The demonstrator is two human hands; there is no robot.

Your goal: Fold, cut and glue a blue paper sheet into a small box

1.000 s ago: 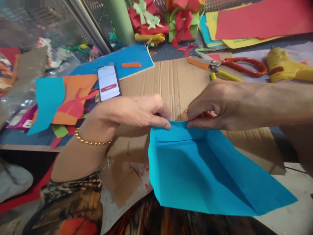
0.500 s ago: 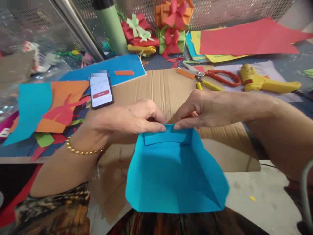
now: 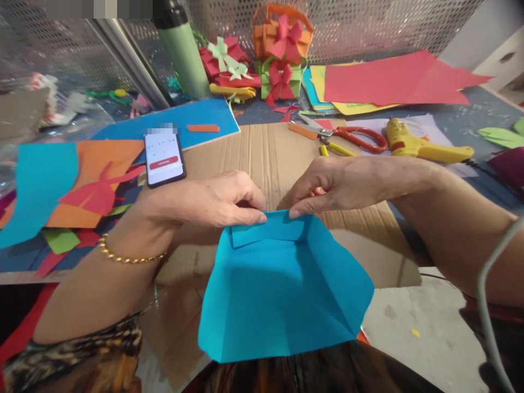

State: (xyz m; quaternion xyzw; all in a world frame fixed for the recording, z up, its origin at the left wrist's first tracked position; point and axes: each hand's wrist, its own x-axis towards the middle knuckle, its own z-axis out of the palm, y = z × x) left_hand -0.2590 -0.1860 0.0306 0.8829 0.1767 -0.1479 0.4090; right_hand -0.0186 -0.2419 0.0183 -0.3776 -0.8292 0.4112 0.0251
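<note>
A blue paper sheet (image 3: 282, 289) hangs over the near edge of a cardboard mat (image 3: 270, 147), its top edge folded into a narrow strip. My left hand (image 3: 213, 199) pinches the left end of that folded strip, fingers closed on it. My right hand (image 3: 331, 183) pinches the right end in the same way. The lower part of the sheet curves down toward my lap, with creases running along both sides.
A phone (image 3: 164, 157) lies left of the hands on coloured paper scraps. Red-handled scissors (image 3: 352, 136) and a yellow glue gun (image 3: 421, 146) sit behind my right hand. Paper gift boxes (image 3: 282, 60), a green bottle (image 3: 184, 52) and red sheets (image 3: 393, 79) line the back.
Both hands kept their pinch on the folded edge and drew it closer together and slightly left. The blue sheet turned from a skewed spread to hanging straight toward me.
</note>
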